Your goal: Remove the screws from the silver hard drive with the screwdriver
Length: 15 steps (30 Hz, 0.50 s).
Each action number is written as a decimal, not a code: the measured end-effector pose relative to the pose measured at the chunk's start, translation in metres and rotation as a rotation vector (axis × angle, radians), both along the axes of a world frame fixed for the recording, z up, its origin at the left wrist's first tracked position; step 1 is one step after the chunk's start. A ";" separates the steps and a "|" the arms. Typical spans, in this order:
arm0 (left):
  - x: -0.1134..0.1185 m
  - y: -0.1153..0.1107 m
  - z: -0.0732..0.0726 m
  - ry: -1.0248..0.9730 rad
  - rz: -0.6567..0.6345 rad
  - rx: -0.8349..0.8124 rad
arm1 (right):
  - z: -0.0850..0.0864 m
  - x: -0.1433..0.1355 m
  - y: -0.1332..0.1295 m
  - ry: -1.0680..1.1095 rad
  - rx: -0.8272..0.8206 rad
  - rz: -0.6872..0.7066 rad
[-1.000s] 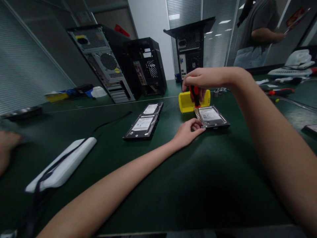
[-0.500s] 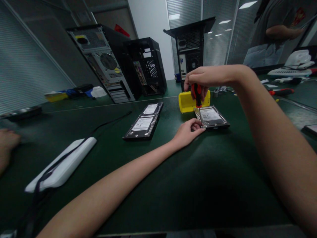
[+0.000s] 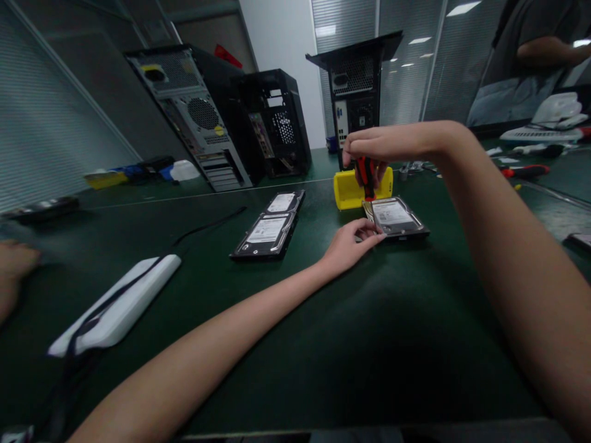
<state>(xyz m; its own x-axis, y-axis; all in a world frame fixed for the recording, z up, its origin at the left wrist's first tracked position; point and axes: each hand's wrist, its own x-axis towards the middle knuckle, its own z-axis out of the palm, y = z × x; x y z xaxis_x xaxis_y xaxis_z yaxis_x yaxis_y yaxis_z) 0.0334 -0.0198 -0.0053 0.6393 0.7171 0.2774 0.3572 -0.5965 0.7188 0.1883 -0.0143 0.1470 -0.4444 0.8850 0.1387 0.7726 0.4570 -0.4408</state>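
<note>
In the head view, my right hand (image 3: 376,144) is wrapped from above round the red and black handle of a screwdriver (image 3: 367,178). The tool points down, its shaft reaching the near left corner of a hard drive (image 3: 394,214) with a white label, which lies flat. My left hand (image 3: 347,247) rests low on the bench, thumb and fingers closed at that same corner, around the shaft's lower end. The screwdriver's tip is hidden by those fingers. Just behind the drive stands a yellow plastic case (image 3: 348,191).
Two more hard drives (image 3: 268,229) lie end to end left of my hands. A white power strip (image 3: 115,307) with a black cable is nearer left. Computer towers (image 3: 203,117) line the back. Another person's hand (image 3: 16,261) shows at the left edge; a person (image 3: 521,67) stands back right.
The screwdriver handle has tilted slightly and my right hand's fingers have shifted a little on it. My left hand stays at the drive's corner. The person at back right has moved rightward.
</note>
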 end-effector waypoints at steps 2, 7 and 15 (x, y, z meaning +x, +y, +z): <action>0.000 0.001 0.000 -0.007 0.012 0.000 | 0.000 0.000 0.000 0.003 -0.017 0.005; 0.001 0.003 -0.002 -0.010 0.027 0.014 | 0.001 -0.001 -0.001 0.029 -0.078 0.002; -0.002 0.001 -0.003 -0.015 0.035 0.034 | 0.002 0.000 -0.001 0.007 -0.100 -0.029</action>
